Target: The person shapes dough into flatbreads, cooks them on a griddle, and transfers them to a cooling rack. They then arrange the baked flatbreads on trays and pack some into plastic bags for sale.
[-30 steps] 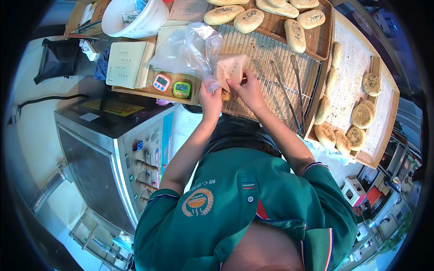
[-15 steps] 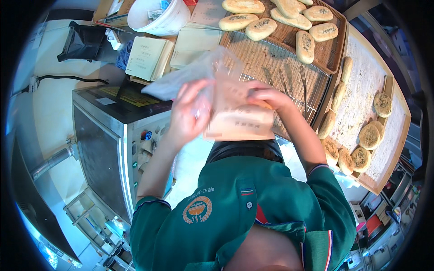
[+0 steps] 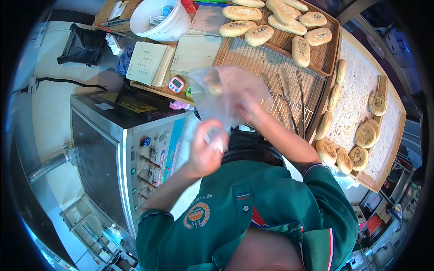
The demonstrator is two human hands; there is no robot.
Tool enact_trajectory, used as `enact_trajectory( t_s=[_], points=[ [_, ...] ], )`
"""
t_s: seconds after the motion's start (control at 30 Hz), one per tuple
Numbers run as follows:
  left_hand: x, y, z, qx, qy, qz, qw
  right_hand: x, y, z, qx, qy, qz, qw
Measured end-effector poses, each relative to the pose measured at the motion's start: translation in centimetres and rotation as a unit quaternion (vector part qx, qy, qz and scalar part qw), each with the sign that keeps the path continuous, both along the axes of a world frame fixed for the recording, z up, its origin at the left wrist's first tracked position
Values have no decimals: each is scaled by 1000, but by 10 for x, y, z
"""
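Observation:
A clear plastic bag [image 3: 205,101] is spread in front of me above the table's near edge, blurred by motion. Through it shows a pale brown shape, the paper bag [image 3: 246,80]. My right hand [image 3: 247,107] reaches to the paper bag within the plastic; its fingertips are blurred and partly hidden. Below the plastic bag's lower left edge, my left hand [image 3: 207,147] is closed, with a bit of clear plastic between its fingers. Right of the bags, dark tongs [image 3: 289,101] lie on a wire rack [image 3: 266,61].
Long breads [image 3: 300,52] fill a brown basket tray [image 3: 334,43] at the back. Round breads [image 3: 365,134] lie on a wooden-edged board [image 3: 398,131] at right. Stacked paper bags [image 3: 147,63], a white bucket [image 3: 160,20] and a pink timer [image 3: 176,84] stand back left, beyond a steel oven [image 3: 97,153].
The paper bag, held beside the plastic before, is now seen through it. My left hand has moved down and right, my right hand left. The timer has come into sight.

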State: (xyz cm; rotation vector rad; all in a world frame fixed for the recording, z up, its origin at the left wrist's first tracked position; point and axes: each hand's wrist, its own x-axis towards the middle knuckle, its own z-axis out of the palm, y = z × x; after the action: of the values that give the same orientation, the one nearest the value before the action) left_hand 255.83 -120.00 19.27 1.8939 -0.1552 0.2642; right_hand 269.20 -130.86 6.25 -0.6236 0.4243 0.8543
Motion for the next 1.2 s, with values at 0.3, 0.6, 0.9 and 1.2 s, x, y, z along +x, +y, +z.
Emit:
enact_trajectory(
  t_s=[0.3, 0.6, 0.9, 1.2],
  points=[
    [125, 22, 134, 251, -23, -93, 963, 10, -150, 157, -562, -722, 402, 34],
    [163, -93, 192, 370, -183, -293, 862, 24, -192, 293, -461, -756, -17, 464],
    [230, -201, 170, 120, -331, -231, 907, 95, -329, 329, -670, -620, -115, 393],
    [193, -70, -54, 305, -66, -137, 940, 207, -425, 278, -654, -468, -98, 586]
  ],
)
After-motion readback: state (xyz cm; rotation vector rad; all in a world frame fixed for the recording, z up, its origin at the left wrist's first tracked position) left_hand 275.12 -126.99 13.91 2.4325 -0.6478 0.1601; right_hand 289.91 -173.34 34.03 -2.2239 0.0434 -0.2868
